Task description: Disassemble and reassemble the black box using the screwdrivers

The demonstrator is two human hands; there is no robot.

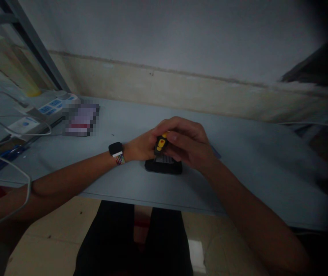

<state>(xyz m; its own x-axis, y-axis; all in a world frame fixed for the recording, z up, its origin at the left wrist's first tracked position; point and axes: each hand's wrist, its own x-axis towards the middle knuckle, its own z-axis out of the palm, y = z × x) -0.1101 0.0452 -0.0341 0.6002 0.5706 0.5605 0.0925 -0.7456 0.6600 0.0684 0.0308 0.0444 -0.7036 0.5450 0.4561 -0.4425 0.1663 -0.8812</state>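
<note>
My right hand (pixel 194 147) is closed in a pinch on a small black-and-yellow tool handle (pixel 161 144), its end facing me. It looks like a screwdriver handle, but its far part is hidden. My left hand (pixel 141 146) reaches in from the left and meets the right hand at the handle. Its fingers are hidden behind the tool and the right hand, so their grip does not show. Below both hands a black case (pixel 164 167) with rows of small grey pieces lies on the table, partly covered. A watch (pixel 116 148) is on my left wrist.
On the grey table (pixel 123 180), a white power strip (pixel 56 104) with a white cable (pixel 27 172) stands at left, the cable crossing near my left forearm. A blurred-out flat item (pixel 82 119) lies beside it. The wall (pixel 164 86) rises behind the table.
</note>
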